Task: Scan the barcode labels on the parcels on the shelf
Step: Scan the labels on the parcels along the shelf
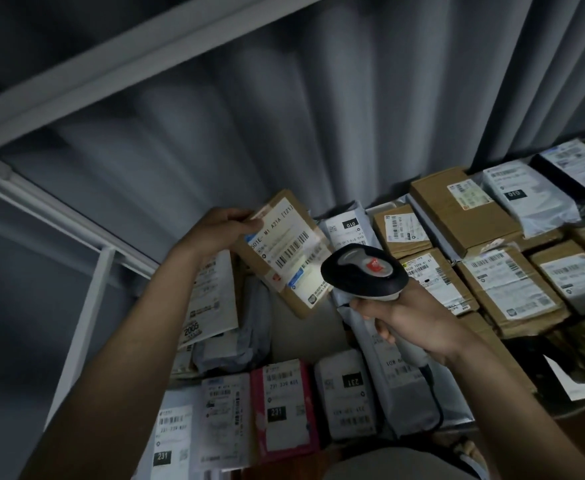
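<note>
My left hand (220, 226) grips the top left corner of a brown cardboard parcel (286, 252), lifted and tilted above the shelf. Its white barcode label (291, 251) faces me and is lit up near its lower end. My right hand (412, 318) holds a black and grey barcode scanner (365, 270) by its handle. The scanner's head sits just right of the label, pointing at it. Many other labelled parcels lie on the shelf (305, 327) below and to the right.
Brown boxes (457, 209) and grey mailer bags (526, 195) fill the shelf to the right. White and pink bags (284, 410) lie at the front. A white shelf frame (90, 306) stands at the left, another shelf board (128, 60) runs overhead, and a grey curtain (318, 116) hangs behind.
</note>
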